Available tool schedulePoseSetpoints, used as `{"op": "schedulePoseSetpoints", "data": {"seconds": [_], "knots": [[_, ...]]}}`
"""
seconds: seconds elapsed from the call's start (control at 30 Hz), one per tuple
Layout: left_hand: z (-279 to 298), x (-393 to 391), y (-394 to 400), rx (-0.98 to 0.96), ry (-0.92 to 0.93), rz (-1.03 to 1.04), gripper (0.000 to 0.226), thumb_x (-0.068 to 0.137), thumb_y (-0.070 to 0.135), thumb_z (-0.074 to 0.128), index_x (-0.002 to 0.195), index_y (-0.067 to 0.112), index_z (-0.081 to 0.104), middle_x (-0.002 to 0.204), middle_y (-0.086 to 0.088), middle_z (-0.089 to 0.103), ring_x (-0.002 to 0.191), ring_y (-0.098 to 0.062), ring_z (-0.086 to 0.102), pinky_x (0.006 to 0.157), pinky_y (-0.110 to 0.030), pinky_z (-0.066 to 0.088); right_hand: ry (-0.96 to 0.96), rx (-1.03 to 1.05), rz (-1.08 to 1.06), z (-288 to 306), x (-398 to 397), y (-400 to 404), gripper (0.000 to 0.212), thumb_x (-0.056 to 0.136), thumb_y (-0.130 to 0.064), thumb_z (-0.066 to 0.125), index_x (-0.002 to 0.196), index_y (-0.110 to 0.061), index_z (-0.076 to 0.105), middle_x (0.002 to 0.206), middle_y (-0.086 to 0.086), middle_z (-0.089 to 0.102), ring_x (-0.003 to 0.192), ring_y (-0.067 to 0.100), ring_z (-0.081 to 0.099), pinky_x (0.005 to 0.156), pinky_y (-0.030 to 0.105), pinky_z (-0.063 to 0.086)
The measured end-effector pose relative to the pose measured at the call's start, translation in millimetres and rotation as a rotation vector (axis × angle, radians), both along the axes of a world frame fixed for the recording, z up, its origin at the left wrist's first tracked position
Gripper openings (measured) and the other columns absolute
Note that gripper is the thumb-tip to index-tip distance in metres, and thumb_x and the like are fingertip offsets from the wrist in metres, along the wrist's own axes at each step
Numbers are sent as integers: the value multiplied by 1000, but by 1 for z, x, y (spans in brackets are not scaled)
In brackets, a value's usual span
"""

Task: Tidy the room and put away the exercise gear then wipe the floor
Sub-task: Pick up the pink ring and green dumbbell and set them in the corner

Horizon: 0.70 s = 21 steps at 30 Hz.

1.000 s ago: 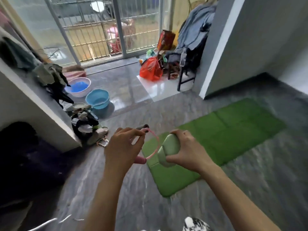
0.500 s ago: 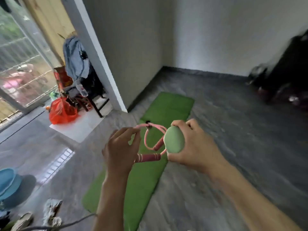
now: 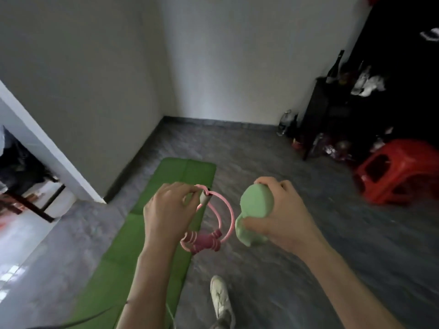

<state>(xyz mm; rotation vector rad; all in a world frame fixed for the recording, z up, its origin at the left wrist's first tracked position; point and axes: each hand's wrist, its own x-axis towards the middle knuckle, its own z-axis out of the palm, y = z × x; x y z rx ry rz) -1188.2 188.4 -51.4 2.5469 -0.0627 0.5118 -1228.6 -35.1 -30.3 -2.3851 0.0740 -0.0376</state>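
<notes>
My left hand (image 3: pixel 166 214) pinches a coiled pink skipping rope (image 3: pixel 223 219) near its top, and the rope's pink handles (image 3: pixel 204 242) hang below the hand. My right hand (image 3: pixel 282 214) grips a pale green dumbbell (image 3: pixel 255 210) by its middle, held close beside the rope. Both hands are raised in front of me above the floor. A green exercise mat (image 3: pixel 133 257) lies unrolled on the grey floor below my left arm, running toward the wall corner.
A red plastic stool (image 3: pixel 399 172) stands at the right, by a dark cabinet (image 3: pixel 332 115) with bottles on and beside it. A white pillar (image 3: pixel 54 148) juts in at the left, a dark chair (image 3: pixel 26 186) behind it. My shoe (image 3: pixel 221 298) is on the floor.
The view has swung right, from the balcony door and basins to the room's corner, cabinet and red stool. Both hands keep hold of the rope and the dumbbell, now farther apart.
</notes>
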Motion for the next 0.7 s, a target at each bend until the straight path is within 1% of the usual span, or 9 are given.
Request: {"op": "schedulePoseSetpoints", "data": {"seconds": [0.1,0.17,0.23,0.33,0.37,0.43,0.53,0.63,0.7], "knots": [[3,70,-5,-45,47,-16,10,83,42,63,88,41,73,77,18,62,74,-2,46,55,-23,31,21,10,6,-4,70,-9,73,50,-53,79,113,-50,41,107,-18,37,91,8,53,78,39,56],[8,120,-8,-33,71,-45,13,84,47,61,91,43,72,74,22,54,74,0,45,53,-19,28,34,10,-12,-3,123,-14,72,50,-53,77,112,-50,40,108,-17,38,93,9,53,81,40,55],[12,166,-12,-47,74,-60,11,84,47,62,90,45,71,74,22,57,72,1,49,53,-18,31,27,-8,-25,-2,173,-18,72,50,-54,77,112,-50,39,110,-15,38,93,10,53,81,40,55],[17,228,-24,-97,103,-78,10,82,40,62,87,40,71,72,21,59,65,5,53,58,-23,42,-3,-36,-36,0,236,-23,77,52,-53,79,116,-51,36,112,-13,36,93,9,53,80,40,56],[18,246,-28,-92,116,-86,12,81,41,60,87,38,71,72,18,60,66,4,54,61,-26,45,-7,-41,-39,1,254,-26,78,53,-52,79,117,-51,36,112,-13,36,94,10,53,80,40,56],[20,280,-35,-80,114,-103,16,80,43,58,89,38,71,79,15,64,77,-1,55,65,-32,48,2,-34,-51,3,288,-33,78,54,-50,80,118,-52,36,112,-13,35,95,12,53,79,41,56],[15,333,-43,-57,93,-114,13,84,38,61,91,38,72,88,18,66,82,-2,54,61,-25,42,12,-21,-70,0,339,-47,77,55,-50,81,119,-51,37,110,-12,37,95,13,52,80,40,55],[9,387,-57,-8,117,-123,12,86,35,62,92,36,72,87,19,63,81,-3,52,57,-20,35,23,-19,-64,-7,387,-61,76,56,-49,81,118,-49,38,109,-12,37,96,13,51,81,36,53],[3,425,-68,16,154,-122,12,85,36,63,93,35,72,87,16,62,78,-7,53,57,-22,36,32,-11,-43,-12,424,-73,74,56,-49,81,117,-48,39,108,-14,37,96,11,51,80,34,52]]}}
